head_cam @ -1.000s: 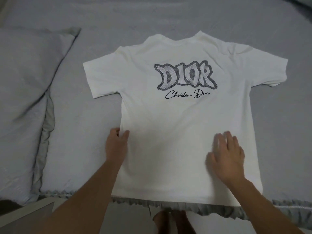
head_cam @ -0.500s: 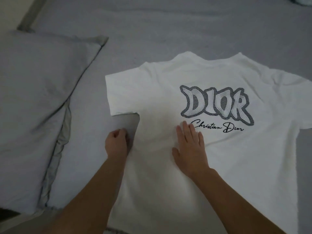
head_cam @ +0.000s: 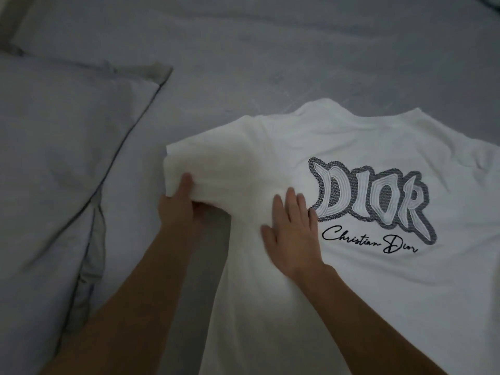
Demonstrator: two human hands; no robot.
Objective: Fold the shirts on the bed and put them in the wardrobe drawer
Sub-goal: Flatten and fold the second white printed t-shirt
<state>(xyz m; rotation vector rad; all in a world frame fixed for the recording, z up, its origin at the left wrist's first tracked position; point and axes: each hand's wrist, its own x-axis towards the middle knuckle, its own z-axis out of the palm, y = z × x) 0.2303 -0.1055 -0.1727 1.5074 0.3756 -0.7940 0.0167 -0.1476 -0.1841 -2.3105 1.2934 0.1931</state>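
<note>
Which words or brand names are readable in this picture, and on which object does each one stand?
"DIOR": large outlined block letters printed on the white T-shirt, right of the right hand.
"Christian Dior": black handwritten script on the same shirt, just below the block letters.
No other text, number or label is visible; the pillow and the bed sheet carry none.

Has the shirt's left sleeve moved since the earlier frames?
Yes. The left hand has lifted the sleeve and is folding it toward the logo, away from the pillow.
</note>
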